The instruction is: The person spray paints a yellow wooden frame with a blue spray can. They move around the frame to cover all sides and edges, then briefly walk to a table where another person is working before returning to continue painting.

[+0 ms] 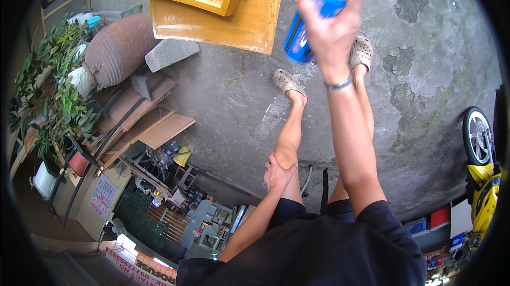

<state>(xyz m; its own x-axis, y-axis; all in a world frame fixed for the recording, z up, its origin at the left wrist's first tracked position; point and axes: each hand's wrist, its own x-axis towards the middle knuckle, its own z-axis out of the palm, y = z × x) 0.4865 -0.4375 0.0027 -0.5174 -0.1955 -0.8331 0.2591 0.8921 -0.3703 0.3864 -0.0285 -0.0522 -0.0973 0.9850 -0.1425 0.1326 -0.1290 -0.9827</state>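
My right hand (334, 31) is raised on the right of the middle, its fingers wrapped round a blue and white spray can (298, 41). Motion blurs the can and the fingertips. Just left of it, a flat yellow-painted wooden panel (255, 26) shows worn, pale patches along its edge. On that panel rests a yellow wooden frame with raised sides (232, 0), cut off by the upper edge of the view. Lower down, my left hand (279, 173) lies over my left knee with thumb and fingers apart, holding no object.
Rough concrete floor (234, 95) with peeling patches lies around my clogs. To the left are a big clay jar (119, 49), a concrete block (169, 55), leafy plants (58, 79) and stacked boards (164, 129). A yellow motorcycle (484, 195) stands at the right.
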